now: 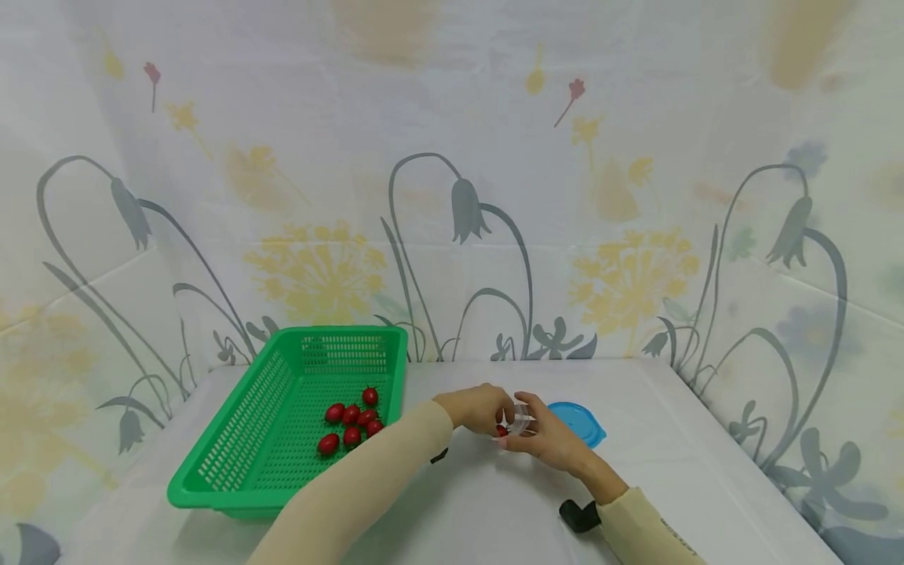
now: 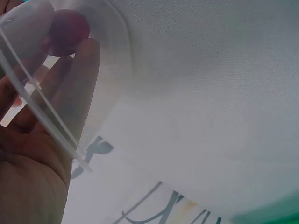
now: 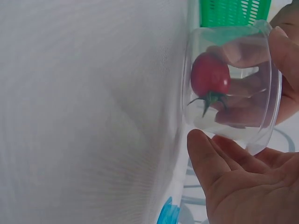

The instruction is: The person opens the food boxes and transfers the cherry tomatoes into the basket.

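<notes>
A small clear plastic container stands on the white table in front of me. Inside it is a red cherry tomato with a green stem, low near the container's bottom. My left hand reaches into the container from the left and pinches the tomato, its fingers seen through the clear wall in the left wrist view. From the right, my right hand holds the container between thumb and fingers. In the head view the hands cover most of the container.
A green slotted basket with several cherry tomatoes stands on the left. Behind my right hand lies a round blue lid on the white table. A flower-printed cloth hangs behind the table.
</notes>
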A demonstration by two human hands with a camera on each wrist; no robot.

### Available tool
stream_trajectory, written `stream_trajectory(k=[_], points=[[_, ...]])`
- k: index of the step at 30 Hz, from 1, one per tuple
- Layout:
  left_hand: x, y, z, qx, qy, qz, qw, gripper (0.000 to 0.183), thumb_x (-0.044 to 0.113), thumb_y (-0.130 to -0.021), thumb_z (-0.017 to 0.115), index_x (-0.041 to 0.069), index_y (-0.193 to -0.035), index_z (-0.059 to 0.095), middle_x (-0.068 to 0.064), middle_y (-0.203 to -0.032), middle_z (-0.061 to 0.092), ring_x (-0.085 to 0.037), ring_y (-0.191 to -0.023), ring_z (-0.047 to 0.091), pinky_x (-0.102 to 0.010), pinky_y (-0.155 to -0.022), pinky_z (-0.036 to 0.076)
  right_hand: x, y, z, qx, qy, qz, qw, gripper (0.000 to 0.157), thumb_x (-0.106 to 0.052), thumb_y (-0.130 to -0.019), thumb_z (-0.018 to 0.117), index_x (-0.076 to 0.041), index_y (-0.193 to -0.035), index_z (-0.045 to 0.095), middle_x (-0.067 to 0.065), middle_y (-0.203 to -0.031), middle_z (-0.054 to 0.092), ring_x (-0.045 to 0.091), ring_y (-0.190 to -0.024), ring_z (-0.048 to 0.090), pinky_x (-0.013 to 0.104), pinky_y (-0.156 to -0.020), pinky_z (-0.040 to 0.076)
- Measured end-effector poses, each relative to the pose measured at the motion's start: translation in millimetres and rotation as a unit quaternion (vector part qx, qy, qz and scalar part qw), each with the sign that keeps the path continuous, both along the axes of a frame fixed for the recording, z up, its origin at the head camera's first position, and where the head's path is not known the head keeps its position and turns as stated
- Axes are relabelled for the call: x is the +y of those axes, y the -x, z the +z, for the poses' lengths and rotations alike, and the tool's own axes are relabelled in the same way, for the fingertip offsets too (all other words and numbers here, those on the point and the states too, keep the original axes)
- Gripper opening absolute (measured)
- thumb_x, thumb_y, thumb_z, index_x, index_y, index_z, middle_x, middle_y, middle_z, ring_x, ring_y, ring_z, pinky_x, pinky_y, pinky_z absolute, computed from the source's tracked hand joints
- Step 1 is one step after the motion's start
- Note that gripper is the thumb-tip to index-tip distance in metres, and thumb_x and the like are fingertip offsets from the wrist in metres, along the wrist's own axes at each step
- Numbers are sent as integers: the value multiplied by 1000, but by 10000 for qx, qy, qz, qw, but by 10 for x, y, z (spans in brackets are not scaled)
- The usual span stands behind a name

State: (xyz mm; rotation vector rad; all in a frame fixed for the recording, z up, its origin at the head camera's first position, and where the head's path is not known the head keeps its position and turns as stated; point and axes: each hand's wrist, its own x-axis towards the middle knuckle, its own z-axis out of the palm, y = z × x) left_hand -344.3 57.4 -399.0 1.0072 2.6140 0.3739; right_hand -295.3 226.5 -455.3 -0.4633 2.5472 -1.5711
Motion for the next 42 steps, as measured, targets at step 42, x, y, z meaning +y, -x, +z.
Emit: stream_trajectory(k=[42], points=[[-134,23,291,133,-441,106,9989,18,8,-82,75,12,-98,70,5,-81,61,-10,-75,56,-19,-66,50,-16,-32,53,-64,-115,-104,9999,89,-31,-80,78,-7,-147,25,19,-144,38,31,-111,56,40,-84,51]])
